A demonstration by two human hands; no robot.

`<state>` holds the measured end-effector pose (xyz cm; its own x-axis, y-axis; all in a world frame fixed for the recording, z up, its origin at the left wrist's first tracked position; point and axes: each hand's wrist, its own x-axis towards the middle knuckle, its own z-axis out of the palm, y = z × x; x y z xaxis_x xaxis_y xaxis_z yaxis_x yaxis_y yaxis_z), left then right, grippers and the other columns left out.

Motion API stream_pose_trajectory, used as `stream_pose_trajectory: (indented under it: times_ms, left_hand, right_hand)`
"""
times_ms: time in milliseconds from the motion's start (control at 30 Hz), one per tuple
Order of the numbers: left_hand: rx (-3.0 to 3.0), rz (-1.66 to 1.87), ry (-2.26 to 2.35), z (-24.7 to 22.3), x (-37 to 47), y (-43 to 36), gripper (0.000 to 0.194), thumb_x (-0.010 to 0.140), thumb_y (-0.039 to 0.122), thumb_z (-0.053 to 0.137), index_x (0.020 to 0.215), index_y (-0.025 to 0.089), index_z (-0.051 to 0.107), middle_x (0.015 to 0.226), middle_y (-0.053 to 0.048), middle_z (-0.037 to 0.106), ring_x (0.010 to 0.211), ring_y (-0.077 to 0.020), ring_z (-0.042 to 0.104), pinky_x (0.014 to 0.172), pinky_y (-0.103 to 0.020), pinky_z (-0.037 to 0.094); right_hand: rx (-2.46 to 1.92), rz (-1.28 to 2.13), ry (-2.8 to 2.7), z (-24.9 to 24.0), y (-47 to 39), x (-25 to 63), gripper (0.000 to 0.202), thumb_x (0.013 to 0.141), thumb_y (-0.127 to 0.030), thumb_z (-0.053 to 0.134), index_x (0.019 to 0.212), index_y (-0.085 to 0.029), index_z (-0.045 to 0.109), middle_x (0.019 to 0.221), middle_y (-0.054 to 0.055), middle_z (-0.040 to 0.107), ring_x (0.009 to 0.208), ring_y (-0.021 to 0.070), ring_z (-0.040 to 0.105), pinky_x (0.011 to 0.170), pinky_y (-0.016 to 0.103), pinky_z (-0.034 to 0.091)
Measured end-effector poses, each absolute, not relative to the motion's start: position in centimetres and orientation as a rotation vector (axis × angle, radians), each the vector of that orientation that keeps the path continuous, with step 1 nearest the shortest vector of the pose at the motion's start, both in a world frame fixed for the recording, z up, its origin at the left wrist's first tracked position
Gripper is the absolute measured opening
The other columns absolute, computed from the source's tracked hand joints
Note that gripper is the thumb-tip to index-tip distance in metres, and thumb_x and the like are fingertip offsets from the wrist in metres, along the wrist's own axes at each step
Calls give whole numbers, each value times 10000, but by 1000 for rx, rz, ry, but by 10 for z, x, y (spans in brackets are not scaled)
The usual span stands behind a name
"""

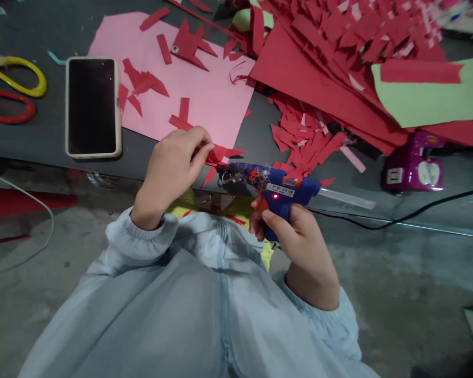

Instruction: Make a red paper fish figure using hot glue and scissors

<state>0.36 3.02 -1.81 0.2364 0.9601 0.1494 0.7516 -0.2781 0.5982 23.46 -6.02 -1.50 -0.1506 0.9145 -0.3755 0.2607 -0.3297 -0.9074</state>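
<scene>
My right hand (pixel 295 236) grips a blue hot glue gun (pixel 289 190) by its handle, fingers around the orange trigger. A red light glows on the gun's side, and a clear glue stick (pixel 349 199) sticks out of its back. Between thumb and fingers, my left hand (pixel 179 165) pinches a red paper cutout (pixel 220 153) with pointed ends. The gun's nozzle is at this cutout; whether they touch I cannot tell. Just beyond, a pink paper sheet (pixel 220 100) carries a red paper fish (pixel 189 46) with a stick-on eye and several loose red pieces (pixel 145 81).
At the left lie a phone (pixel 91 107) and yellow-and-red scissors (pixel 18 79). Red paper scraps (pixel 303 134) and a large red sheet (pixel 319 73) cover the right, near a green sheet (pixel 429 100). A purple power socket block (pixel 413 163) and black cord (pixel 402 216) run along the edge.
</scene>
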Motion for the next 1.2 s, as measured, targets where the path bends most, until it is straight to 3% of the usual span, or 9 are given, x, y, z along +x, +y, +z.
stream_pose_trajectory:
  times_ms: [367, 567, 1200]
  left_hand:
    - [2131, 726, 1550, -26, 2, 30, 177, 999, 303, 480, 973, 224, 637, 892, -28, 688, 897, -196, 638, 837, -335, 475]
    - [2123, 734, 1538, -27, 1, 29, 197, 1009, 309, 458, 967, 228, 633, 899, -27, 684, 904, -195, 632, 850, -335, 471]
    - [2243, 889, 1510, -38, 0, 30, 180, 1011, 290, 488, 940, 210, 633, 846, -23, 689, 840, -184, 646, 774, -315, 465]
  right_hand:
    - [-1680, 1278, -1660, -1, -59, 228, 269, 941, -290, 554, 689, -223, 623, 600, 14, 645, 550, 159, 597, 506, 282, 452]
    - [-1706, 1309, -1681, 2, -63, 230, 266, 937, -229, 544, 683, -218, 622, 625, 4, 643, 573, 146, 596, 552, 272, 456]
    - [-1754, 1269, -1671, 6, -62, 225, 278, 933, -246, 541, 672, -202, 627, 611, 4, 639, 551, 135, 581, 552, 257, 454]
